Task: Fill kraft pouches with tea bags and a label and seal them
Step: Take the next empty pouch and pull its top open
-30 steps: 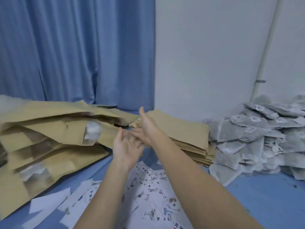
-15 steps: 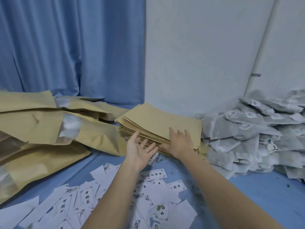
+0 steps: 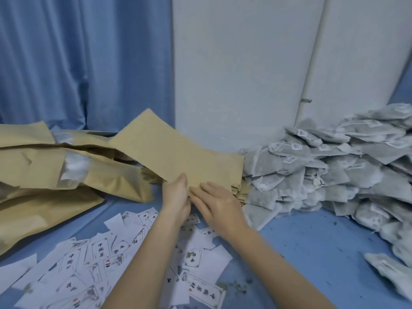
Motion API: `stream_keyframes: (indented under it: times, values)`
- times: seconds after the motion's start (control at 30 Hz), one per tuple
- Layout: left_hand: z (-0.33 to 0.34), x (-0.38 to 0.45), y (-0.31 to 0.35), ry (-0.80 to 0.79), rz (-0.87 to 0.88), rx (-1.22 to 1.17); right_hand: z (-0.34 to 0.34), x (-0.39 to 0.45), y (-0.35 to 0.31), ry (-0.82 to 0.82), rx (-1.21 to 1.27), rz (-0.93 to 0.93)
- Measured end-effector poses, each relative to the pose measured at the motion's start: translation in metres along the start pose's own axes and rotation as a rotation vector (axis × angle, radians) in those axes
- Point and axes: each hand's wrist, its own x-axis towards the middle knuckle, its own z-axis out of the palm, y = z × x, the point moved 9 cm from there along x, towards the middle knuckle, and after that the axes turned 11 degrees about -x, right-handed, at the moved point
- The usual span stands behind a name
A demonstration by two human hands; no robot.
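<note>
Two hands at work: the left hand (image 3: pixel 176 195) pinches one flat kraft pouch (image 3: pixel 169 150), lifted tilted off the stack (image 3: pixel 238 190). The right hand (image 3: pixel 219 205) lies flat, grip released, beside it; papery tea bags (image 3: pixel 334 170) heaped right, printed labels (image 3: pixel 100 264) scattered on the desk (image 3: pixel 312 241)

The white label cards (image 3: pixel 107 270) scattered on the blue table (image 3: pixel 312 253) carry black Chinese characters inside decorative borders; on several "中国" can be made out, for instance on the card nearest the front (image 3: pixel 204 294), the rest perhaps too blurred to read. Tags on the tea bags (image 3: pixel 334 166) bear illegible print.
</note>
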Motion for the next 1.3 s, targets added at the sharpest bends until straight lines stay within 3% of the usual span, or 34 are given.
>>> stream_keyframes:
  times: [0.07,0.13,0.23,0.3,0.4,0.5,0.57,0.67,0.7,0.77,0.83,0.9,0.97,1.1,1.2,1.3]
  values:
    - [0.0,-0.014,0.023,0.018,0.178,0.149,-0.003,0.003,0.008,-0.246,0.246,0.202]
    - [0.006,-0.036,0.057,-0.008,0.474,0.366,-0.015,0.003,0.023,-0.318,0.512,0.516]
    - [0.025,-0.082,0.094,-0.138,0.922,0.74,-0.045,0.011,0.037,-0.153,1.131,0.904]
    - [0.033,-0.107,0.096,-0.236,1.055,1.012,-0.064,0.015,0.045,-0.05,1.488,0.984]
    - [0.027,-0.132,0.083,-0.283,1.183,1.304,-0.087,0.005,0.059,-0.029,1.519,1.043]
    - [0.009,-0.137,0.06,-0.292,1.137,1.474,-0.088,-0.026,0.071,-0.058,1.3,1.185]
    - [-0.001,-0.13,0.042,-0.334,1.014,1.613,-0.076,-0.049,0.076,-0.096,1.233,1.282]
    - [-0.024,-0.106,-0.001,-0.509,0.527,1.846,-0.057,-0.077,0.078,-0.102,1.269,1.419]
    - [-0.03,-0.104,-0.013,-0.573,0.325,1.788,-0.051,-0.084,0.078,-0.098,1.294,1.456]
    - [-0.023,-0.112,-0.028,-0.669,0.056,1.407,-0.043,-0.095,0.077,-0.093,1.322,1.497]
    - [0.0,-0.118,-0.015,-0.585,0.131,0.941,-0.038,-0.1,0.076,-0.097,1.34,1.498]
    - [0.014,-0.117,0.004,-0.362,0.282,0.707,-0.036,-0.1,0.074,-0.09,1.366,1.482]
    - [0.029,-0.117,0.004,-0.235,0.3,0.73,-0.036,-0.097,0.071,-0.091,1.394,1.44]
    - [0.055,-0.13,0.006,-0.07,0.526,1.18,-0.037,-0.093,0.064,-0.112,1.347,1.375]
    - [0.055,-0.13,0.0,-0.018,0.559,1.101,-0.038,-0.095,0.064,-0.124,1.293,1.331]
    - [0.043,-0.119,-0.023,-0.073,0.377,0.797,-0.039,-0.101,0.069,-0.092,1.288,1.31]
